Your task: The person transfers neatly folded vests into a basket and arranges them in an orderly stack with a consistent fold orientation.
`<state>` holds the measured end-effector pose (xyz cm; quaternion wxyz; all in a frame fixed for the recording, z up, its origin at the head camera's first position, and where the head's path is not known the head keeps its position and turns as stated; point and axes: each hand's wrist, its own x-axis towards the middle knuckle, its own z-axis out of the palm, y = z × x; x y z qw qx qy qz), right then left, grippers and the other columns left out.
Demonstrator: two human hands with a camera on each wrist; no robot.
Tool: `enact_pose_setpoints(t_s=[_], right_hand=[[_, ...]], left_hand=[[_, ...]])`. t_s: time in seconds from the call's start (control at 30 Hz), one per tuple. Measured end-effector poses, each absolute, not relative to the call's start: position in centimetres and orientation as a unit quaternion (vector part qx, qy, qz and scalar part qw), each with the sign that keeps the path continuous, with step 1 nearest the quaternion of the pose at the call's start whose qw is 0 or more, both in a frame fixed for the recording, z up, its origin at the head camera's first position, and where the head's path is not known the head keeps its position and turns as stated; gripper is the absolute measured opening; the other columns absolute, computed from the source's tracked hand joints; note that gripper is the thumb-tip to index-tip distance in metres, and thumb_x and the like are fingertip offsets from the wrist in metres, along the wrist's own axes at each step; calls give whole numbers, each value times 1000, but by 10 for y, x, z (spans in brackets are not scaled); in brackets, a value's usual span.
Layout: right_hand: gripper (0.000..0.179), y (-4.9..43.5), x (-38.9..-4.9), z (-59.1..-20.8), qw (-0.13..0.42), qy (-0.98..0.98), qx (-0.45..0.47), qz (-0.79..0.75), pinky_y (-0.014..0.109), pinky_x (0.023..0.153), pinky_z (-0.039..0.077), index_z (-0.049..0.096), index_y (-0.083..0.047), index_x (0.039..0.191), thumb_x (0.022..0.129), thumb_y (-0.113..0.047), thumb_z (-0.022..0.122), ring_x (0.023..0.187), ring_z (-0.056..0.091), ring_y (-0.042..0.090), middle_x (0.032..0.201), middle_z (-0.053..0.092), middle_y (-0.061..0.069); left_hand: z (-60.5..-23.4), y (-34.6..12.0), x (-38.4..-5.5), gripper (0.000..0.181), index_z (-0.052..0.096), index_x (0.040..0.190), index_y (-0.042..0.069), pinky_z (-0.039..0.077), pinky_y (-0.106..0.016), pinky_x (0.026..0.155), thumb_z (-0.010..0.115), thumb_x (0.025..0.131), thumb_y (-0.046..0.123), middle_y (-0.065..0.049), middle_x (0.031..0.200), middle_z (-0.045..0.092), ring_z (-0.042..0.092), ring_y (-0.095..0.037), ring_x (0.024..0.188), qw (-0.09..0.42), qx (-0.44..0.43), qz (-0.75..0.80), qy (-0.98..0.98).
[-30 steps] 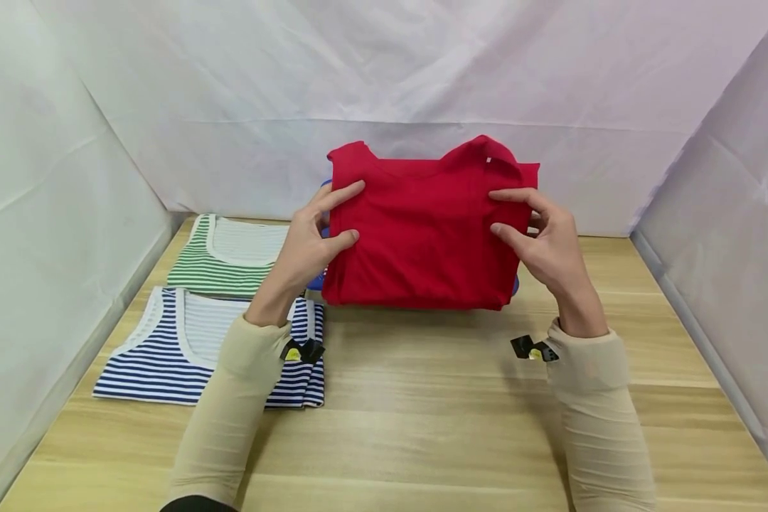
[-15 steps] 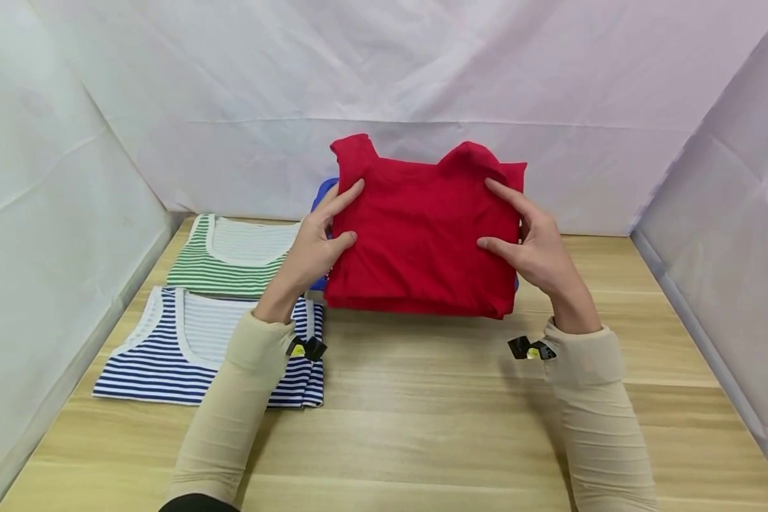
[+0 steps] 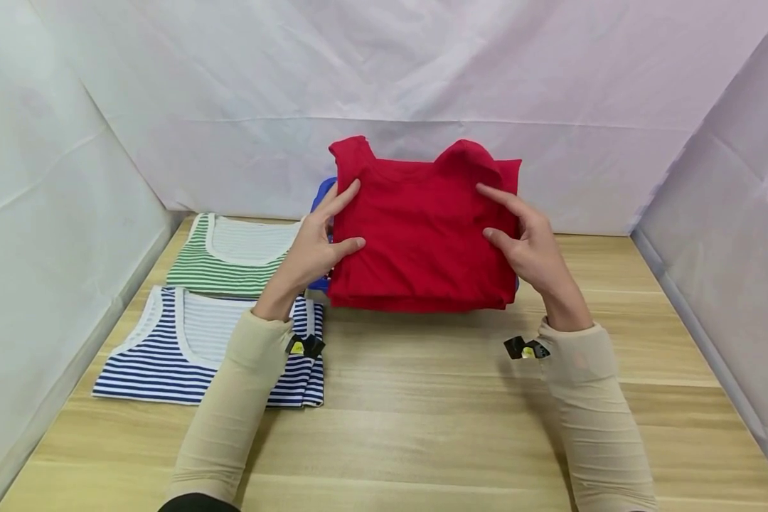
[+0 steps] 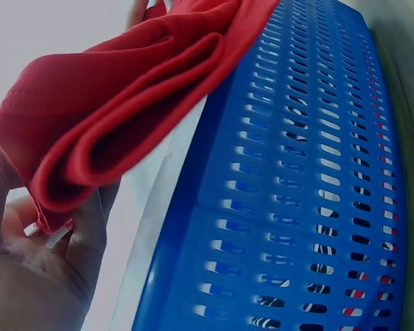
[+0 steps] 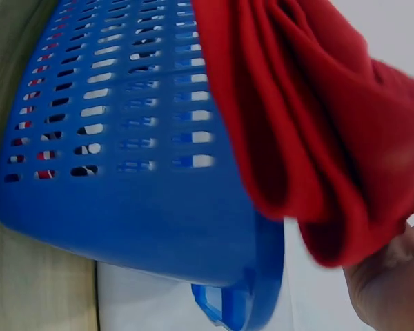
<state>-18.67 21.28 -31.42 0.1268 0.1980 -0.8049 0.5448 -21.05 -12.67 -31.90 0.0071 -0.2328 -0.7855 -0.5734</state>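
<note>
Left hand: my left hand (image 3: 313,245) is pinching the left side of the red garment, thumb and index finger lying across its front and other fingers reaching behind.
Right hand: my right hand (image 3: 537,245) is gripping the opposite side in the same way, thumb and index finger showing on the front.
Red garment: the folded red garment (image 3: 422,231) is hanging between my two hands, tilted toward me, its neckline facing the back; one shoulder is flopping over on the right. Side-on, its layers are showing as rounded folds.
Blue basket: the slotted blue basket (image 4: 328,162) is standing behind and below the garment, mostly hidden from the head view. The cloth is overlapping its rim in both wrist views; I cannot tell whether they are touching.
Basket slots: red and black-and-white patches are showing through the lower slots.
Striped tops: a green-striped top (image 3: 227,277) is lying folded at far left; a navy-striped top (image 3: 153,377) is lying nearer me, partly covered by my left arm.
Surroundings: the wooden table (image 3: 422,434) is supporting the tops and basket; a white sheet (image 3: 390,64) is hanging behind.
Arms: beige sleeves (image 3: 598,405) are covering both forearms.
</note>
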Motion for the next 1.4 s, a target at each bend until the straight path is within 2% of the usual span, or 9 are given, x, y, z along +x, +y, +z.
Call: enact_pose_setpoints(t_s=[0.23,0.4,0.53,0.67,0.9,1.2,1.3,1.4], right_hand=[[51,209,-189,-321,146,-804,176,549,18,82,46,64,-16,143,98,6,58,123,52,13,146,59,8],[49,208,-191,-324,130,-789,152,581,16,87,49,62,-15,145,99,3,59,132,50,16,153,54,8],[54,208,-191,-325,109,-791,140,585,14,92,51,54,-20,152,101,-2,59,136,49,21,160,46,7],[58,209,-193,-326,107,-817,143,549,13,94,49,49,-25,155,101,-7,59,136,49,23,160,45,7],[74,211,-194,-329,100,-858,142,484,20,100,47,42,-32,158,95,-10,73,138,47,26,162,43,3],[78,211,-196,-331,90,-858,147,484,16,94,47,38,-28,161,94,-4,70,137,47,29,161,42,8],[79,211,-196,-332,89,-857,148,485,22,98,48,37,-27,161,94,-3,70,139,45,30,162,42,8],[80,209,-198,-334,99,-855,150,486,34,105,47,37,-24,162,93,0,70,143,44,30,163,41,8]], left_hand=[[-325,-127,-216,83,32,163,25,46,-51,115,67,93,-2,0,175,10,20,-22,159,-1,-234,-575,-784],[-327,-126,-217,83,33,163,24,45,-52,115,66,92,-3,-1,175,11,23,-24,159,-4,-233,-578,-782],[-329,-126,-219,84,33,163,24,44,-52,115,58,89,-8,1,174,11,23,-22,158,-6,-236,-587,-774],[-331,-127,-221,86,33,163,23,43,-50,115,51,86,-10,2,174,11,21,-20,158,-3,-242,-592,-769],[-335,-128,-221,82,35,162,20,41,-49,117,50,89,-13,3,174,12,21,-17,159,-12,-236,-598,-766],[-338,-128,-223,81,35,162,19,39,-50,119,51,90,-14,2,174,12,21,-18,159,-12,-228,-599,-768],[-341,-127,-225,81,35,162,19,39,-50,120,52,90,-14,2,174,13,20,-18,160,-10,-229,-599,-767],[-342,-127,-226,80,35,162,19,38,-50,121,52,91,-14,2,174,13,19,-19,160,-9,-231,-598,-767]])
